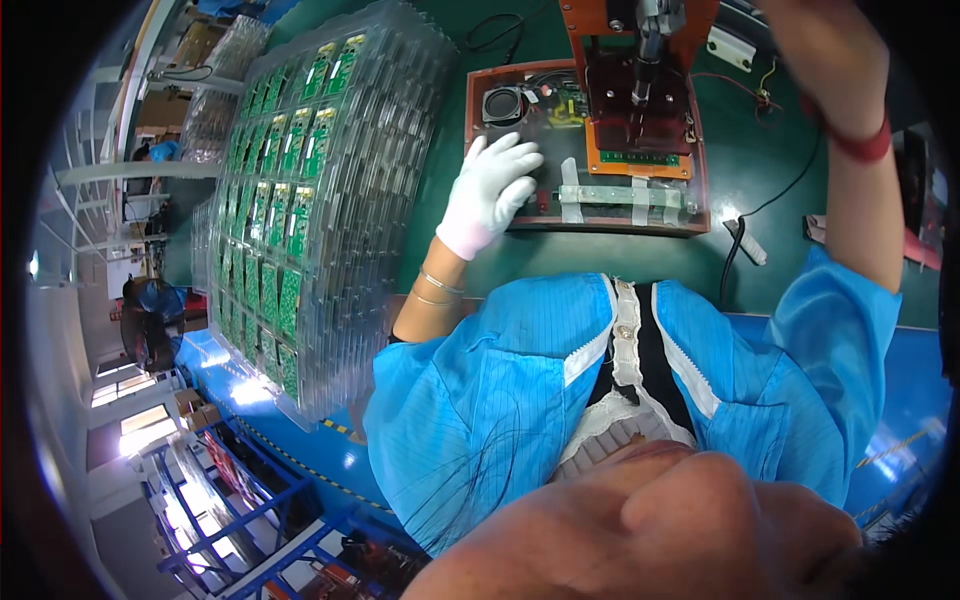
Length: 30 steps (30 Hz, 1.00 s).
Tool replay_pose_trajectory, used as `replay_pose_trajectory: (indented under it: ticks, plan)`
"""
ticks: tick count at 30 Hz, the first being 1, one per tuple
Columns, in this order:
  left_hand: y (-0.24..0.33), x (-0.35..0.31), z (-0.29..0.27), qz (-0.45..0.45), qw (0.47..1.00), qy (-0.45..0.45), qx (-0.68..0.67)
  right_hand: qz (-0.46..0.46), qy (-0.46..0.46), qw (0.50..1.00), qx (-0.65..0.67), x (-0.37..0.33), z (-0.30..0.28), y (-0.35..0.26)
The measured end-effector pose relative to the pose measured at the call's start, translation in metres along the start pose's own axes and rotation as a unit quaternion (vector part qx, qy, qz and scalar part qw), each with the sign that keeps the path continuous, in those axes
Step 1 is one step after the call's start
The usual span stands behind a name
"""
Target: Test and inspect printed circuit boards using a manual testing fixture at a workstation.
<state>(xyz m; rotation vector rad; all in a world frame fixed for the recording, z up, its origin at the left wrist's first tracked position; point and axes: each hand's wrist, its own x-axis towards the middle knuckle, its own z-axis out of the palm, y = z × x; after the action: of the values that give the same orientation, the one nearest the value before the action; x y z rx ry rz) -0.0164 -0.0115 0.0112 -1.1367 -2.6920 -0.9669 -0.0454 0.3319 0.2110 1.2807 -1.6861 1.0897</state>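
My left hand [492, 190], in a white glove, lies with its fingers stretched out over the left part of a red-edged test fixture box [590, 228]. Nothing shows in its grasp. In the box, a round black speaker [503, 105] sits just beyond the fingertips. An orange press [588, 20] with a metal toggle clamp [650, 50] and a dark red pressure plate stands over the box's right part. Below the plate, the edge of a green circuit board [630, 158] shows. My right hand [835, 70], bare and blurred, is raised right of the press; its fingers are smeared and partly cut off.
Clear plastic trays of green circuit boards [295, 140] form a tall stack at the left. A taped strip [610, 197] runs along the box's front. Right of it, a white connector [752, 243] and black cable [785, 190] lie on the green table [570, 258].
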Motion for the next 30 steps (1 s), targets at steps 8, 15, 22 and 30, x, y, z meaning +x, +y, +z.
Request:
replay_pose_trajectory:
  ticks: [8, 15, 22, 30]
  plan:
    - [-0.021, -0.028, 0.002, -0.164, 0.972, 0.168, 0.021, 0.079, -0.091, 0.991, -0.064, -0.065, 0.033, -0.039]
    - [-0.020, -0.023, 0.012, -0.211, 0.966, 0.109, -0.104, 0.278, 0.101, 0.954, 0.051, -0.132, 0.013, -0.042]
    - [-0.019, -0.008, 0.001, -0.179, 0.975, 0.085, -0.104, 0.637, 0.086, 0.763, 0.072, -0.206, 0.008, -0.046]
    - [-0.003, -0.013, 0.015, -0.142, 0.961, 0.224, -0.082, 0.570, -0.023, 0.822, -0.016, -0.245, 0.030, -0.074]
